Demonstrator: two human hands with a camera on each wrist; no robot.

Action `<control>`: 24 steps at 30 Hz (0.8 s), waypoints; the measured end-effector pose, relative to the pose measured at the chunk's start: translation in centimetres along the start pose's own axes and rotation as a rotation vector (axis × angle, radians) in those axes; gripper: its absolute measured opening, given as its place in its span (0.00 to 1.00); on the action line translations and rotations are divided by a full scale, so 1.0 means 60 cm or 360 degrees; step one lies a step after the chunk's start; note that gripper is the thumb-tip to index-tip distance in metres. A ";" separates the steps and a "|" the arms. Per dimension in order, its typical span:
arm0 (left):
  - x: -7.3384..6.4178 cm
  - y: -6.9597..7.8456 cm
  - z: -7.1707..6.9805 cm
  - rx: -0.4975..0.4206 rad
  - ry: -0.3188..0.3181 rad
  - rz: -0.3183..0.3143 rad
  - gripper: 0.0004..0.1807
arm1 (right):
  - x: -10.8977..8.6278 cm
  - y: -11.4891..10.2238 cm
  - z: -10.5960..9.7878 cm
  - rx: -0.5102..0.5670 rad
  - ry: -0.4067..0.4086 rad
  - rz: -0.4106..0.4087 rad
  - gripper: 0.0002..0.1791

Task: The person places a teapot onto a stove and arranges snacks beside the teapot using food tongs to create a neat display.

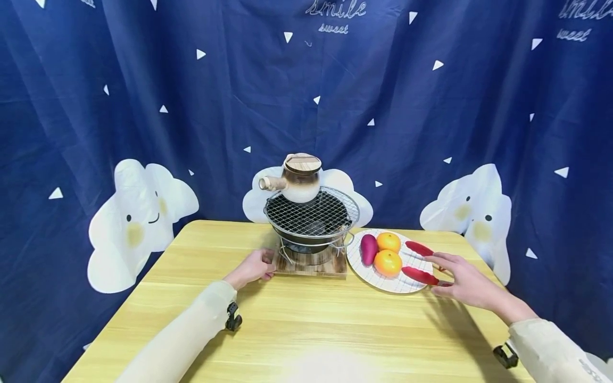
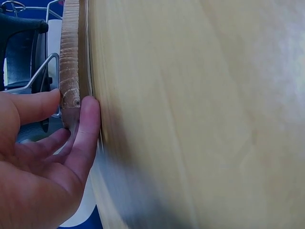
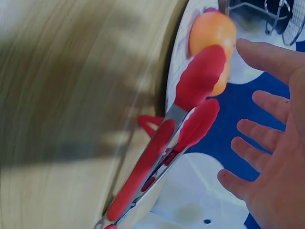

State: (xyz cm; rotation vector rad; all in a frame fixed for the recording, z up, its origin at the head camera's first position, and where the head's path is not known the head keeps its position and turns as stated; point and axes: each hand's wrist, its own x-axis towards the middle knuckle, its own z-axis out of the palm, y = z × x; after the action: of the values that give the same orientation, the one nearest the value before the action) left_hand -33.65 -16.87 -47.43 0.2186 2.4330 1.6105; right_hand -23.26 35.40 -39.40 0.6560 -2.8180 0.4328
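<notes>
In the head view my left hand [image 1: 255, 266] is at the left corner of a wooden board [image 1: 311, 269]. The left wrist view shows its thumb on the upper side of the board [image 2: 70, 57] and fingers at the lower edge, pinching it. On this board stands a round black grill [image 1: 306, 221] with a wire rack, bearing a clay pot [image 1: 301, 186] with a wooden lid. My right hand [image 1: 462, 282] hovers with spread fingers beside red-tipped tongs [image 3: 198, 81], apart from them in the right wrist view. The tongs' red ends lie over a white plate [image 1: 399, 287].
Two oranges [image 1: 388, 263] and a purple, sweet-potato-like item [image 1: 369, 249] lie on the plate, right of the grill. The pale wooden table [image 1: 297, 324] extends in front of everything. Behind it hangs a blue curtain [image 1: 230, 122] with cloud figures.
</notes>
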 end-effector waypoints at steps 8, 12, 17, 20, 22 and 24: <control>0.001 0.003 0.001 0.0020 0.0021 -0.0005 0.31 | -0.002 0.043 0.014 0.0062 0.0011 0.0053 0.41; 0.002 0.002 0.002 0.0017 0.0030 -0.0010 0.31 | -0.003 0.064 0.020 0.0012 0.0024 0.0042 0.41; 0.005 -0.002 0.002 0.0002 0.0024 -0.0007 0.31 | -0.007 0.081 0.026 -0.0049 0.0042 0.0023 0.42; 0.006 -0.004 0.002 -0.0006 0.0018 -0.0003 0.31 | -0.007 0.088 0.029 -0.0067 0.0041 0.0025 0.42; 0.007 -0.005 0.002 0.0000 0.0016 0.0008 0.31 | -0.007 0.091 0.030 -0.0071 0.0036 0.0035 0.42; 0.007 -0.006 0.002 -0.0007 0.0021 0.0003 0.31 | -0.007 0.093 0.030 -0.0076 0.0029 0.0050 0.42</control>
State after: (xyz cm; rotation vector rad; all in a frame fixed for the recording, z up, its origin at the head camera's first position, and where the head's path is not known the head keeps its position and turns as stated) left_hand -34.03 -16.83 -47.85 0.2107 2.4394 1.6233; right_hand -25.71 39.77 -42.52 0.5957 -2.8158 0.3739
